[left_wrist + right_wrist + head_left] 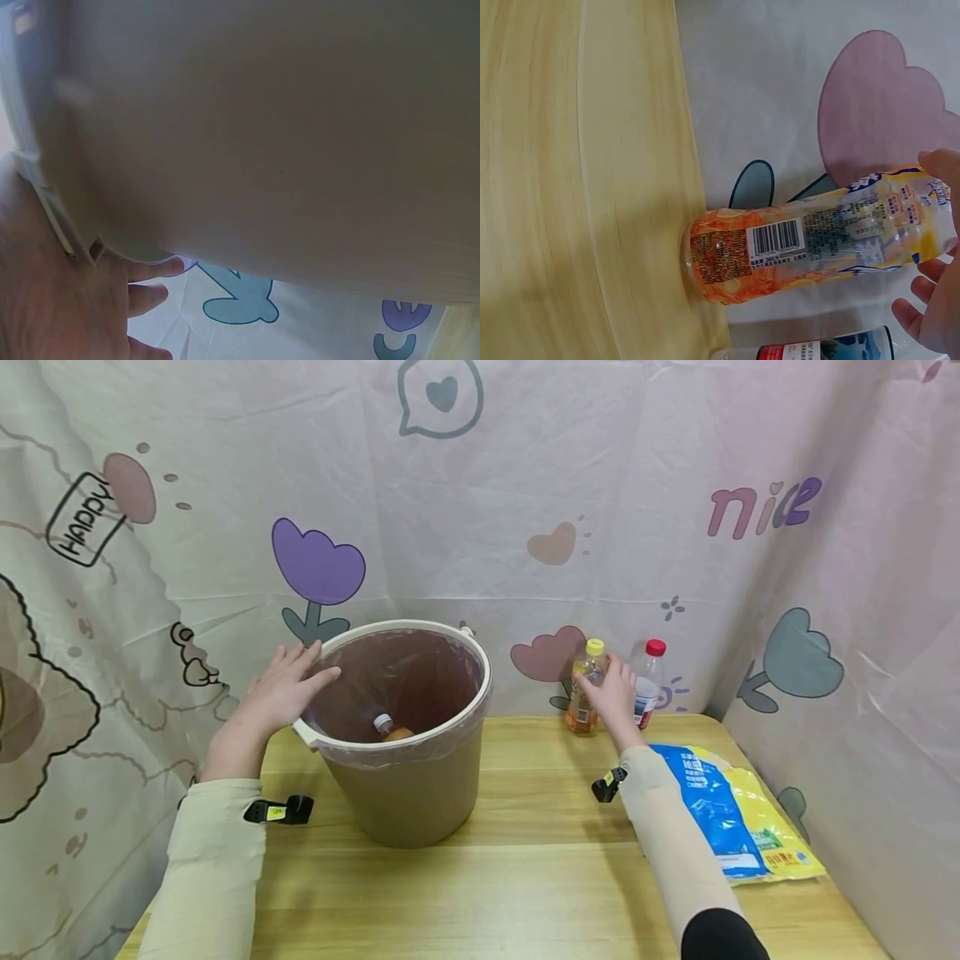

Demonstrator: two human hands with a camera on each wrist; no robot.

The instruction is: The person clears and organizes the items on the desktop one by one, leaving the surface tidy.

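While your left hand rests on rim of lined bin, fingers straight, holding nothing, your right hand curls round yellow-capped bottle. Bottle upright at back of wooden table, against printed cloth. Red-capped bottle just beside it, to its right. Another bottle lies inside bin. Blue-yellow packet near your right forearm.

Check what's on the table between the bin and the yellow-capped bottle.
Nothing: in the head view only bare wooden table separates the lined bin from the yellow-capped bottle.
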